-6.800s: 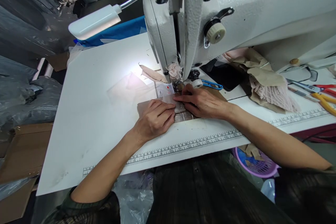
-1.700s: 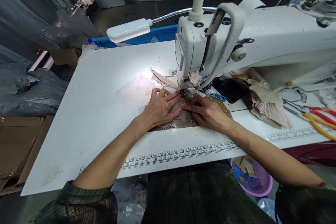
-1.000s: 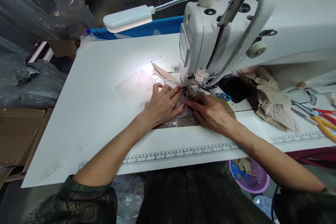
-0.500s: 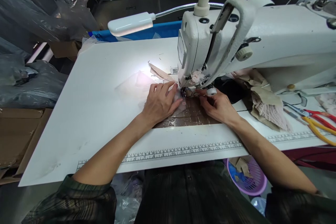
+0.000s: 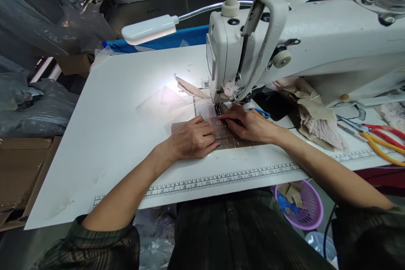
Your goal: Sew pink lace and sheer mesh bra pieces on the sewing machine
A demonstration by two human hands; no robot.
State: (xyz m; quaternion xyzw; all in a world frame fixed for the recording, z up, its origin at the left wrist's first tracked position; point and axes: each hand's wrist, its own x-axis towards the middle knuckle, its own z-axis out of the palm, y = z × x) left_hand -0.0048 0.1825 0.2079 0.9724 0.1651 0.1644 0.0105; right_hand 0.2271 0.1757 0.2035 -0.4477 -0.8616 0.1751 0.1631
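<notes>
at the far left, grey plastic sheeting (image 5: 38, 105) lies beside the white table (image 5: 110, 147), and the lamp (image 5: 147, 29) on its flexible neck throws a bright patch onto a sheer piece of fabric (image 5: 161, 103) lying flat on the table top. your left hand (image 5: 191, 139) comes next: it lies palm down with the fingers bent loosely, pressing flat on the brown patch (image 5: 228, 141) and gripping nothing. between your two hands sits the clear pouch (image 5: 207, 114), lying flat just in front of the needle area, its near edge under your left fingertips and its right edge under your right ones. your right hand (image 5: 248, 124) is also flat, fingers stretched toward the presser foot, pinning the pouch down rather than closing on it. the sewing machine (image 5: 284, 46) head stands right over the pouch's far end and hides the needle. further right lie blue thread snips (image 5: 262, 113), a heap of beige and pink cloth (image 5: 316, 120), then red and yellow scissors (image 5: 381, 139). a purple basket (image 5: 303, 209) sits below the table edge.
</notes>
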